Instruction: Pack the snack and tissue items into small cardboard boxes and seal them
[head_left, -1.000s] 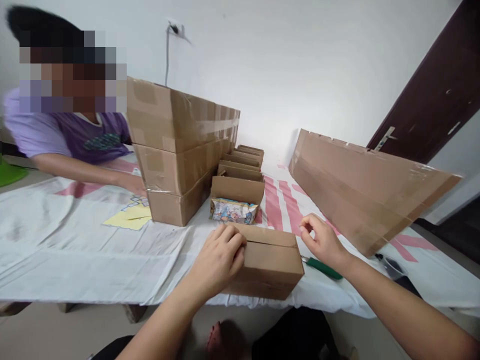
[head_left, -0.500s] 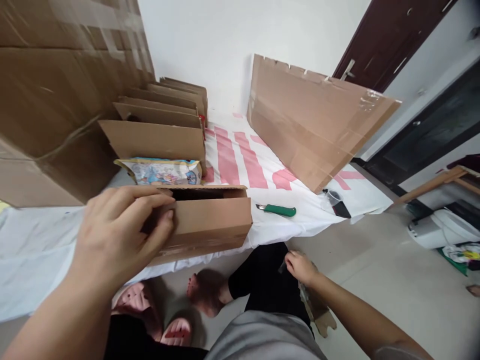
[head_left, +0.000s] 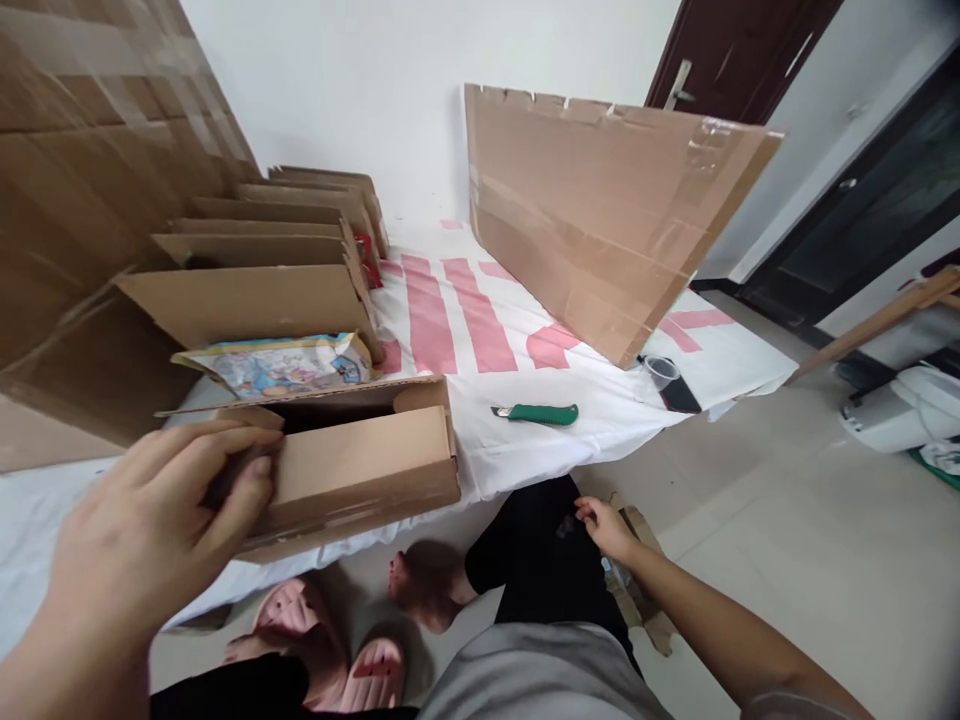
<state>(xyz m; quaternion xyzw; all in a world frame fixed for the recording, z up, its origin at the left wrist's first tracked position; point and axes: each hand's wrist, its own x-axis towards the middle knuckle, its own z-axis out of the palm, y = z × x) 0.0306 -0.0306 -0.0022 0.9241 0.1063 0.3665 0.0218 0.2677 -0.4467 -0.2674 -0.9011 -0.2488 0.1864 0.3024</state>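
Note:
At the table's front edge stands a cardboard box (head_left: 360,450) with its long top slot open and dark inside. My left hand (head_left: 172,500) is closed on the front panel at its left end, thumb on the outside and fingers over the top edge. Low beside my black trouser leg is my right hand (head_left: 606,528), its fingers curled together; whatever they may hold is too small to make out. A small shiny patch (head_left: 566,527) shows on the trouser leg near those fingertips. A green utility knife (head_left: 538,413) lies on the cloth right of the box, blade tip pointing left.
Behind the box lies a printed plastic packet (head_left: 289,368), with a row of cardboard boxes (head_left: 262,300) beyond. A large cardboard sheet (head_left: 585,220) leans at the back. A clear cup (head_left: 661,373) and a dark flat object (head_left: 681,396) sit near the right edge.
The view has shifted, and the box now sits further left and tilted, showing more of its opening. My left hand still grips it. My right hand has drawn slightly away from the shiny patch.

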